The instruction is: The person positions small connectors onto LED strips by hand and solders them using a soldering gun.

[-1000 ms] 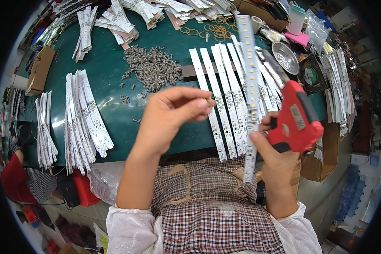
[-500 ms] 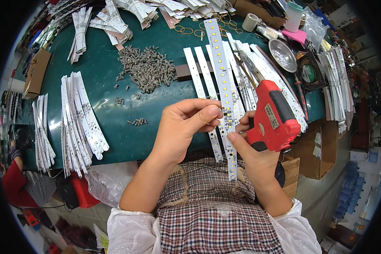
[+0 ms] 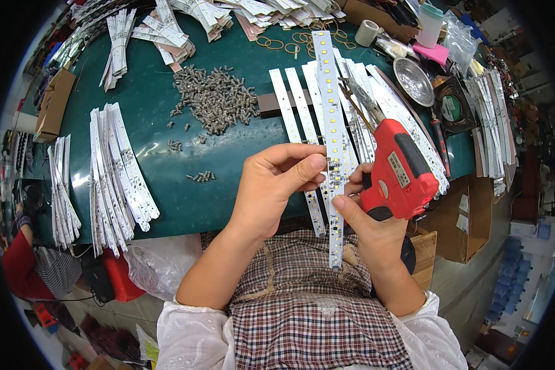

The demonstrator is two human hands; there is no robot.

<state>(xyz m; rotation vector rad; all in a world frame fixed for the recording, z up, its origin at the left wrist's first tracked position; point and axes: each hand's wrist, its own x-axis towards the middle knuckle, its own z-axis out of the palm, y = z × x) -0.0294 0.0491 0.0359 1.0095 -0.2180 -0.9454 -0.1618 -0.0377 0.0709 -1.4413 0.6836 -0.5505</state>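
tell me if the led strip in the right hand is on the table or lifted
Lifted: the LED strip crosses in front of other strips on the green table, its lower end reaching over the checked apron.

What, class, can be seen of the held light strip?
The light strip is a narrow white board, with yellowish squares along it and dark components below its middle. Its top leans slightly left; its lower end overlaps the checked apron in view. The right hand grips its lower half; the left hand has fingertips near its left edge.
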